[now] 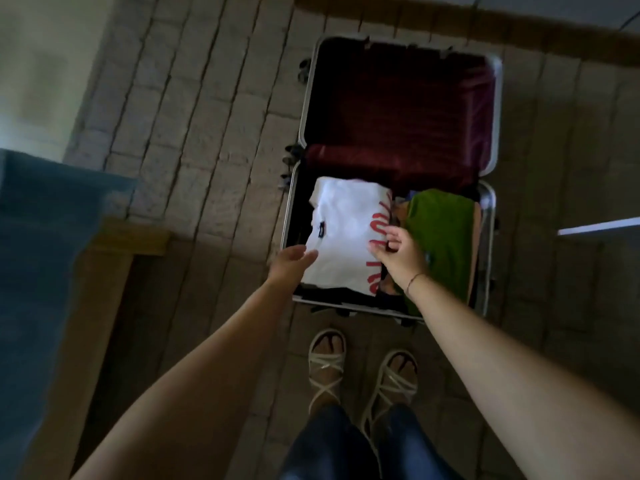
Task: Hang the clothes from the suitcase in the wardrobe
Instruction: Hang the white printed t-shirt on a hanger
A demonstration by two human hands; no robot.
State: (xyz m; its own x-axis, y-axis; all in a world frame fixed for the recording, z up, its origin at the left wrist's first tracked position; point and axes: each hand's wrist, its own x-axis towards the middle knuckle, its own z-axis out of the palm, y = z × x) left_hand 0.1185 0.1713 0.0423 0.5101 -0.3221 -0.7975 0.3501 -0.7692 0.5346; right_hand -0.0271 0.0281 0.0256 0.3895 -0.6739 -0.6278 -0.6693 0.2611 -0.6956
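1. Suitcase (pixel 398 105) lying open on floor, white shirt (pixel 341 233) sitting in its near-left part.
2. Left hand (pixel 292 263) reaching over its left rim, fingers released.
3. Right hand (pixel 398 252) curling at its middle; grasp unclear.

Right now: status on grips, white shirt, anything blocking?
Left grip open, fingertips at white shirt left edge. Right grip curled at its right edge, hold unclear. Shirt lies folded in suitcase. Nothing on top; green garment beside it.

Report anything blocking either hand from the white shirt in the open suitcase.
Nothing visible does. The folded white shirt with red lettering lies uncovered on top; the left hand is at its left edge, the right hand at its right edge.
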